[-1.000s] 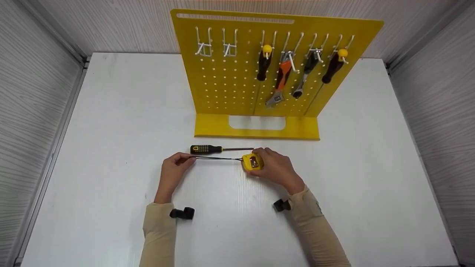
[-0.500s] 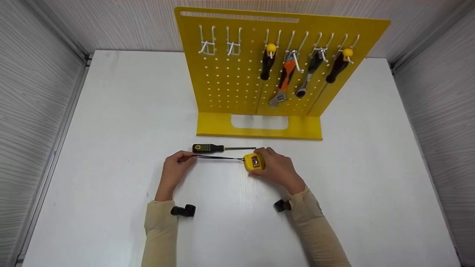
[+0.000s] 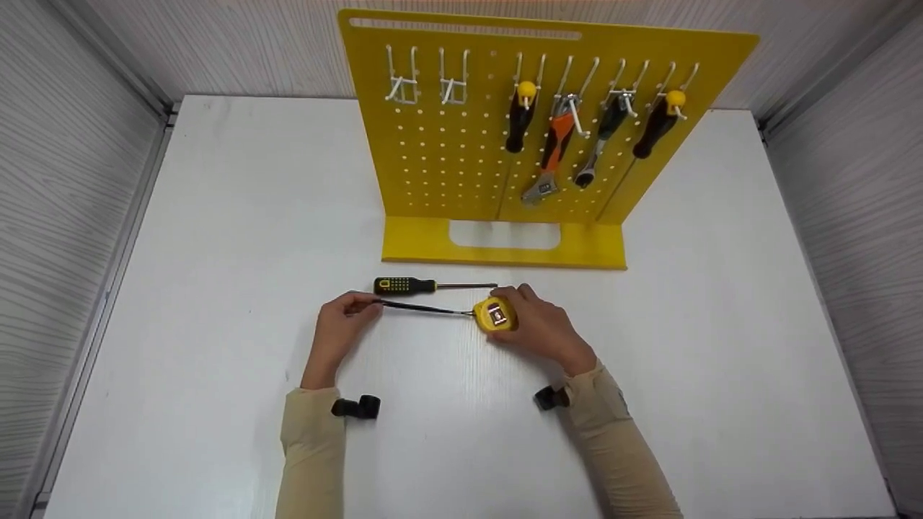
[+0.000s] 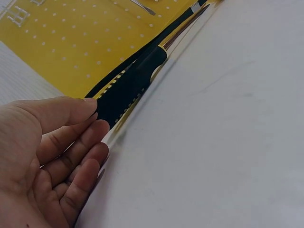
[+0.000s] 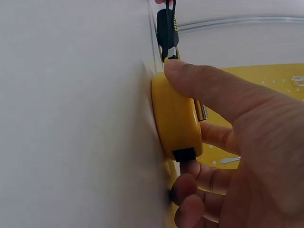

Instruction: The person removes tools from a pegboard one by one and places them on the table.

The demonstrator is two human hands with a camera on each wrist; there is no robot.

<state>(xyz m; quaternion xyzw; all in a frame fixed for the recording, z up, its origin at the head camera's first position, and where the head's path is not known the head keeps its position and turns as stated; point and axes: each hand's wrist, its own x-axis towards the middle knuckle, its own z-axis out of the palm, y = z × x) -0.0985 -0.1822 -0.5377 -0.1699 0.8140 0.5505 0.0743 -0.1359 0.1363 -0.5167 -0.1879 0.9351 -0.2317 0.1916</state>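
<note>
A yellow tape measure (image 3: pixel 495 315) with a metal clip on its face is gripped by my right hand (image 3: pixel 544 330), thumb and fingers on opposite sides of its case. From its left side a black lanyard (image 3: pixel 422 308) stretches across to my left hand (image 3: pixel 337 326), which pinches the far end between thumb and fingertips. Just behind the lanyard a screwdriver (image 3: pixel 404 286) with a black and yellow handle lies on the white table, its shaft pointing right. In the right wrist view the tape measure's case (image 5: pixel 173 116) stands edge-on, close over the tabletop.
Behind the screwdriver stands a yellow pegboard (image 3: pixel 433 158) on a flat base. On its right hooks hang two screwdrivers, an adjustable wrench (image 3: pixel 555 148) with an orange handle and a ratchet wrench (image 3: pixel 602 140). Two white hooks (image 3: pixel 402 90) at the left hold nothing. Grey panels flank the table.
My right hand has turned the tape measure slightly and drawn its lanyard end a little nearer, so the lanyard slopes more. The left hand keeps its pinch almost unmoved. The head view shifted slightly.
</note>
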